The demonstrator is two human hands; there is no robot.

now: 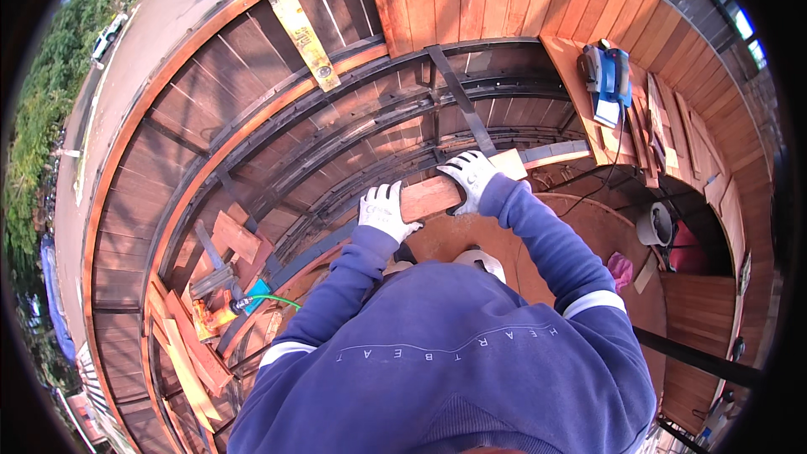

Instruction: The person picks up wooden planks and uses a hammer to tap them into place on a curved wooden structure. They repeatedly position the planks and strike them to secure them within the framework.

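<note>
A short reddish-brown wooden board (427, 198) lies between my hands, over a curved dark metal frame (324, 244). My left hand (387, 212), in a white glove with dark fingertips, is closed on the board's left end. At its right end my right hand (471, 176), gloved alike, has its fingers bent over the wood. A paler wooden piece (509, 163) shows just beyond my right hand; whether it joins the board I cannot tell. The undersides of both hands are hidden.
A yellow spirit level (294, 21) lies across the curved frame. On the planked top at right sits a blue power tool (607, 80) with a cord, near loose wood strips (643, 130). Boards (189, 345) and an orange-yellow tool (214, 315) with a green hose lie at left. A bucket (654, 225) stands right.
</note>
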